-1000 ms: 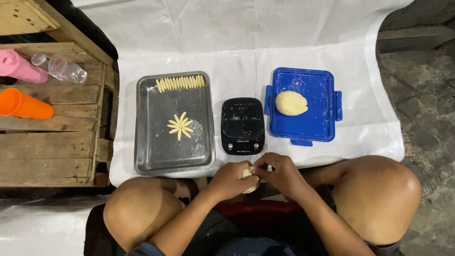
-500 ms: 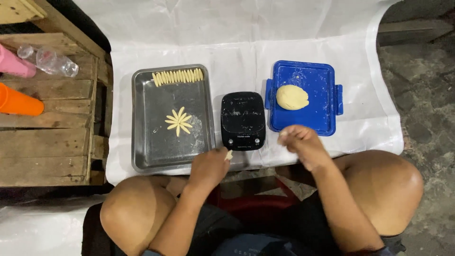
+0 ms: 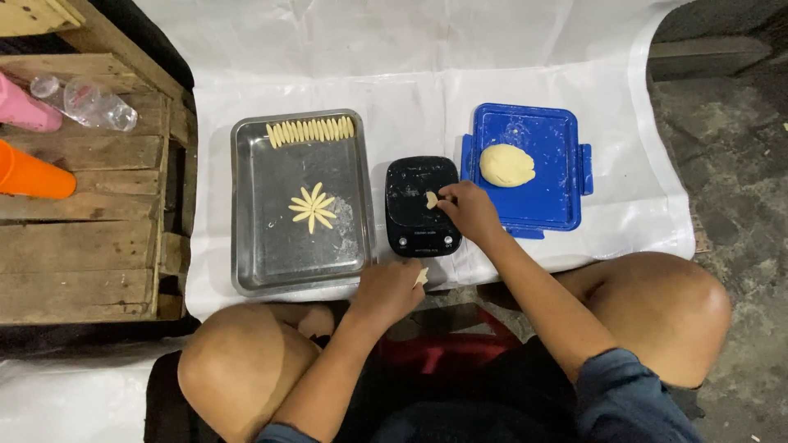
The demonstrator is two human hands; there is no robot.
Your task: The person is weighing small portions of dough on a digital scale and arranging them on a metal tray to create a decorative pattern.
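Head view: your right hand [image 3: 469,209] is pinching a small dough piece [image 3: 430,199] over the black kitchen scale [image 3: 422,207], at 12 o'clock; your left hand [image 3: 390,289] is curling around another bit. It's likely soft, so be pinching lightly at the edges.

Counted: one metal tray [image 3: 254,246], one black scale [image 3: 422,221], one blue lid [image 3: 558,205], one dough ball [image 3: 506,165], one plastic bottle [image 3: 90,102], two hands.
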